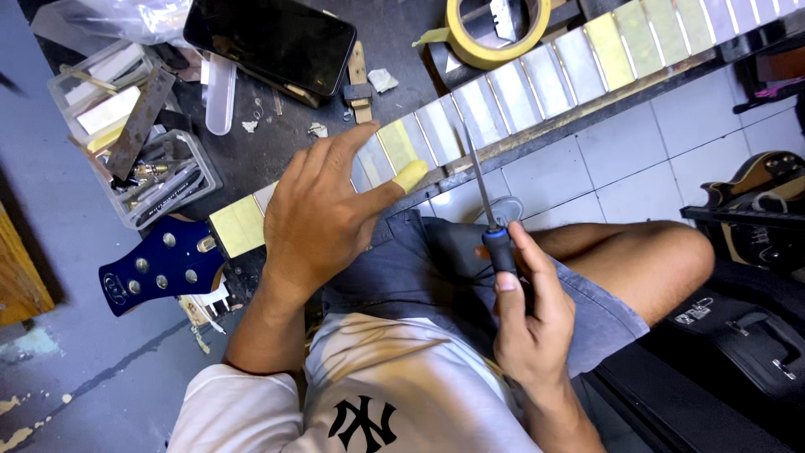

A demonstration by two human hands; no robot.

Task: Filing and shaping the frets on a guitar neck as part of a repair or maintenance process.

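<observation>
We see a long guitar neck with masked, yellow-taped fingerboard (503,88) lying slantwise along the desk's near edge, blue headstock (163,264) past its left end. Our left hand (323,214) presses flat on it, fingers spread. Our right hand (524,315) grips a slim blue-handled file (490,201), tip touching the neck. A clear plastic box (138,134) at the left edge holds small tools.

This is a guitar repair workshop. A guitar neck (537,84) with taped frets lies across the dark desk (277,126), beside a tape roll (495,38) and a box of small tools (142,134). Another guitar (755,193) waits nearby.
</observation>
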